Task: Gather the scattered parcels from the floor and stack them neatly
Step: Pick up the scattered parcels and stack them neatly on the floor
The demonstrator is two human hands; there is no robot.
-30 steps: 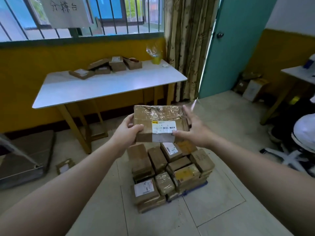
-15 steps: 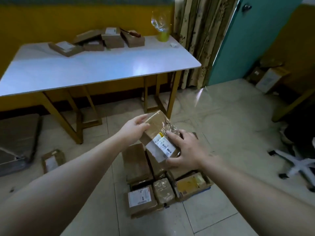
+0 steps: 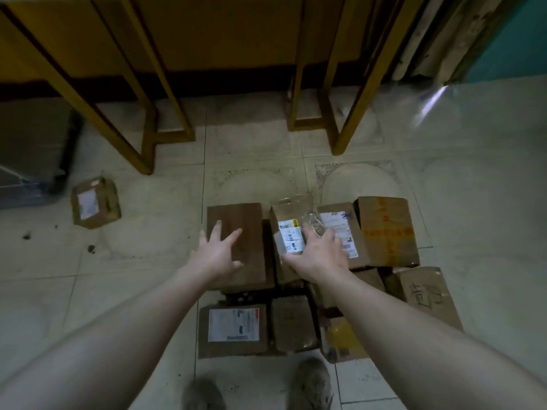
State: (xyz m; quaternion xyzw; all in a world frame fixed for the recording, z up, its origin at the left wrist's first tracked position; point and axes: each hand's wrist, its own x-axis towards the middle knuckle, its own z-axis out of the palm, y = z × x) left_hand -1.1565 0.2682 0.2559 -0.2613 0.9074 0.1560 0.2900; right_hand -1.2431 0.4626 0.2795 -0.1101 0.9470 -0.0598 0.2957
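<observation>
A stack of brown cardboard parcels (image 3: 384, 232) sits on the tiled floor in front of me. The taped parcel with a white label (image 3: 288, 229) now lies on top of the stack, in the back row. My right hand (image 3: 318, 251) rests on it, fingers and thumb curled round its near end. My left hand (image 3: 220, 251) hovers with fingers spread over the plain brown parcel (image 3: 239, 232) to the left, holding nothing. One loose parcel with a label (image 3: 94, 202) lies on the floor at the left, apart from the stack.
Yellow table legs (image 3: 352, 113) stand just behind the stack. A dark flat case (image 3: 32, 152) lies at the far left. My two shoes (image 3: 310, 383) show at the bottom edge. Curtains (image 3: 429, 37) and a teal door hang at the back right.
The parcel I held up with both hands has come down onto the stack. My left hand has let go of it and spread open. My view has tilted down to the floor.
</observation>
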